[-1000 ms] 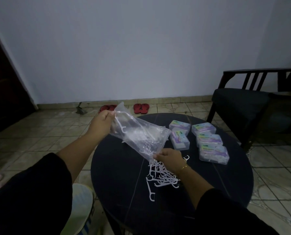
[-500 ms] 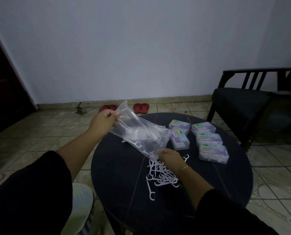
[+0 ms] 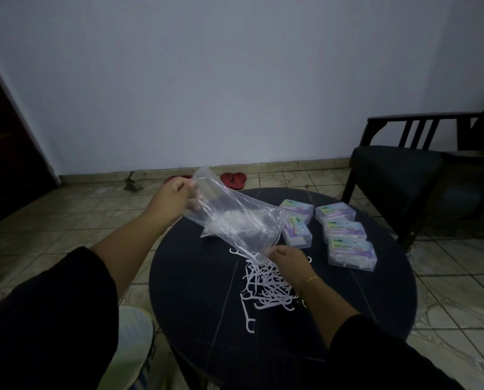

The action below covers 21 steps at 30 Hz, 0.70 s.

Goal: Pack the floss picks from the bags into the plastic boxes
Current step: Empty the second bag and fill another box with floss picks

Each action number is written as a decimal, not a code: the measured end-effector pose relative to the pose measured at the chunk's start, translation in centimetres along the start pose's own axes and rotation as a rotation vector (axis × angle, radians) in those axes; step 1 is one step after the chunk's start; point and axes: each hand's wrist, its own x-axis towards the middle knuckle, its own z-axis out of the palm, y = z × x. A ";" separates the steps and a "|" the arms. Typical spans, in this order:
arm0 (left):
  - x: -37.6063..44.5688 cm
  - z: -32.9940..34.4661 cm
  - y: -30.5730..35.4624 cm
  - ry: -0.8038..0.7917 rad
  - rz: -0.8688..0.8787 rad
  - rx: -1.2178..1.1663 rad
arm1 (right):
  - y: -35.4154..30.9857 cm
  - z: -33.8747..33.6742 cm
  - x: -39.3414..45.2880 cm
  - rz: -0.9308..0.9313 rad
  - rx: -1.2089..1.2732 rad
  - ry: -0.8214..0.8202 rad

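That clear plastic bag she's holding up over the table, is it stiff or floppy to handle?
Probably floppy: the clear plastic bag sags and creases between the left hand and right hand. It looks light, held by pinches at its ends. Its smooth film may be slippery; floss picks lie heaped below its low end, one poking out there.

Dim, bluish, underexposed view; wide-angle bending at edges, soft detail.

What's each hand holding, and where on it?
Both hold the bag: left hand grips its raised closed end, right hand pinches its lower open end above the picks.
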 end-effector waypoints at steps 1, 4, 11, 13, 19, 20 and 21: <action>0.0 -0.1 0.0 -0.004 0.003 -0.009 | 0.0 0.1 0.2 0.004 -0.020 -0.001; 0.0 -0.2 0.2 0.007 0.006 -0.008 | 0.4 0.4 0.7 -0.003 -0.086 0.033; -0.1 0.2 0.5 0.012 0.006 -0.052 | -0.6 0.0 -0.4 -0.015 0.102 -0.034; -0.1 0.1 0.3 0.007 0.000 -0.046 | -0.8 -0.2 -0.9 -0.034 0.118 -0.057; -0.2 -0.5 -2.5 0.041 -0.090 -0.017 | 0.0 0.1 0.0 -0.049 -0.291 -0.003; -0.2 -0.7 -3.3 0.056 -0.120 -0.010 | 0.0 0.1 -0.1 -0.050 -0.418 0.024; -0.3 -0.8 -4.2 0.071 -0.158 -0.009 | -0.1 0.1 -0.2 -0.058 -0.521 0.044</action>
